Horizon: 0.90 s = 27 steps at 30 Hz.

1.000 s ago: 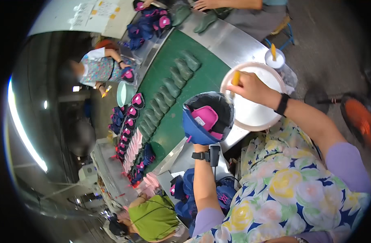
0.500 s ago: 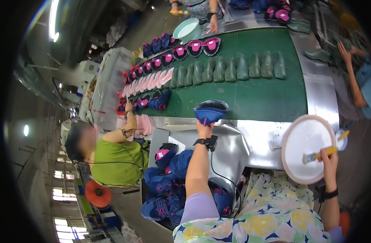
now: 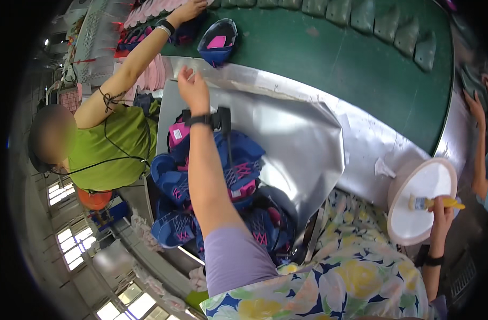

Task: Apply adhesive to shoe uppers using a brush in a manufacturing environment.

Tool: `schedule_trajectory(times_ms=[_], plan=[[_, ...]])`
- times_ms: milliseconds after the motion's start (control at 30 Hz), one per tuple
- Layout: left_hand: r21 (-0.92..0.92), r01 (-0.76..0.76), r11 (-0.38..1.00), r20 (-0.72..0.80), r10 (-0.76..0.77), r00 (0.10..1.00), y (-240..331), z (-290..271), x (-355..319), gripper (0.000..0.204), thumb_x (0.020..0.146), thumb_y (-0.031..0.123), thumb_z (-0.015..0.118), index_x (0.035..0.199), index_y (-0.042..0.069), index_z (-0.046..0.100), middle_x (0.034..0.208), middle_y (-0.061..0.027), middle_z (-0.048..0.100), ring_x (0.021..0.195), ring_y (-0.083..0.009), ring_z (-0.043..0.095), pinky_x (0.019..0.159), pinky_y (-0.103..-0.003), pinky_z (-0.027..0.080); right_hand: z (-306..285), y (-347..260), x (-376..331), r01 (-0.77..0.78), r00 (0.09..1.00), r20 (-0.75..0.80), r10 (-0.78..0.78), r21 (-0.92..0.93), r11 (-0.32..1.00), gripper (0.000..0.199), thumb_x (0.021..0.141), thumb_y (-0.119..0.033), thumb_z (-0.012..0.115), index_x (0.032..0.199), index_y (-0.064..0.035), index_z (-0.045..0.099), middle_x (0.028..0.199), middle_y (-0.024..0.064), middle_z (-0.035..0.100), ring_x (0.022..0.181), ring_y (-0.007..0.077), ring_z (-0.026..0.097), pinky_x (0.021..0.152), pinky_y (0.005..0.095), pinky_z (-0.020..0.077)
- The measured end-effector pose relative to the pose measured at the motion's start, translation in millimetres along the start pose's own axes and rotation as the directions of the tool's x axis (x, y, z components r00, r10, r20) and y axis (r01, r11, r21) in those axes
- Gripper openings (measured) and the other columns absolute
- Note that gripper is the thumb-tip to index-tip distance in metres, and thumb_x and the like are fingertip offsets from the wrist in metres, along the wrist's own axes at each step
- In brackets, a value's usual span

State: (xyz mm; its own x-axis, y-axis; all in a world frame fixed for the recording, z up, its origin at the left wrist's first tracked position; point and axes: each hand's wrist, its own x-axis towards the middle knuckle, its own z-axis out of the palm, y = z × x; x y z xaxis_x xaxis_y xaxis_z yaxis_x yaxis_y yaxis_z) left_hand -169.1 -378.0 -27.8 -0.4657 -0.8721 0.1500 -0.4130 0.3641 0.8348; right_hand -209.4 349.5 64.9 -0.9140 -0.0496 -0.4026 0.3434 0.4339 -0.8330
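A blue shoe upper (image 3: 218, 41) with a pink lining lies on the green belt (image 3: 329, 58), just past the belt's near edge. Its long axis runs roughly away from the person, with the narrower end toward the metal table (image 3: 286, 128) and the open, pink side facing up.

The left hand (image 3: 193, 90) hovers just short of the upper, over the table's far edge, not touching it. Its fingers (image 3: 186, 74) are loosely spread and hold nothing. A dark watch sits on that wrist.

The right hand (image 3: 441, 210) is well apart, at the right. Its fingers are curled around the yellow handle of a brush (image 3: 433, 202), whose bristle end lies on a white round dish (image 3: 420, 200). The dish rests on the right end of the table.

Below the left forearm a pile of blue and pink uppers (image 3: 238, 181) fills a bin beside the table.

A row of grey-green lasts (image 3: 361, 16) stands along the far side of the belt. At the left a co-worker in a green shirt (image 3: 113, 149) reaches an arm to the belt, the hand (image 3: 188, 9) near more uppers. Another person's hand (image 3: 476, 104) shows at the right rim.
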Motion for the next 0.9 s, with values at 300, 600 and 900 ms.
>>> schedule_trajectory(times_ms=[300,600,900], plan=[[0.66,-0.593,0.462,0.747,-0.312,0.587,21.8,-103.3,-247.5,0.127,0.056,0.03,0.091,0.157,0.026,0.015,0.161,-0.024,0.009,0.145,-0.0501,0.016,0.109,-0.068,0.027,-5.7,11.8,-12.7,0.13,0.991,0.011,-0.133,0.13,0.983,0.011,0.097,-0.013,0.061,0.097,-0.0025,0.06,0.085,0.0019,0.059,0.072,0.0082,0.055,0.066,0.0231,0.0447],[0.302,-0.681,0.668,0.846,0.141,0.514,98.1,-49.9,-265.6,0.098,0.067,0.015,0.072,0.154,0.015,0.028,0.148,-0.0368,0.028,0.135,-0.0533,0.034,0.113,-0.05,0.034,-4.8,36.1,-38.1,0.184,0.966,-0.191,-0.176,0.029,0.982,0.018,0.092,-0.017,0.07,0.094,0.0,0.063,0.079,0.0009,0.063,0.071,0.0072,0.058,0.063,0.0224,0.0463],[-0.191,-0.964,0.185,0.91,0.401,-0.103,100.1,45.7,-341.8,0.07,0.069,0.007,0.07,0.137,0.011,0.052,0.152,-0.0151,0.037,0.133,-0.0478,0.037,0.107,-0.058,0.034,20.5,32.8,-52.0,0.374,0.918,-0.112,-0.381,-0.079,0.924,0.019,0.09,-0.017,0.071,0.093,-0.0003,0.061,0.087,0.0104,0.064,0.07,0.0203,0.063,0.066,0.0304,0.0506]])
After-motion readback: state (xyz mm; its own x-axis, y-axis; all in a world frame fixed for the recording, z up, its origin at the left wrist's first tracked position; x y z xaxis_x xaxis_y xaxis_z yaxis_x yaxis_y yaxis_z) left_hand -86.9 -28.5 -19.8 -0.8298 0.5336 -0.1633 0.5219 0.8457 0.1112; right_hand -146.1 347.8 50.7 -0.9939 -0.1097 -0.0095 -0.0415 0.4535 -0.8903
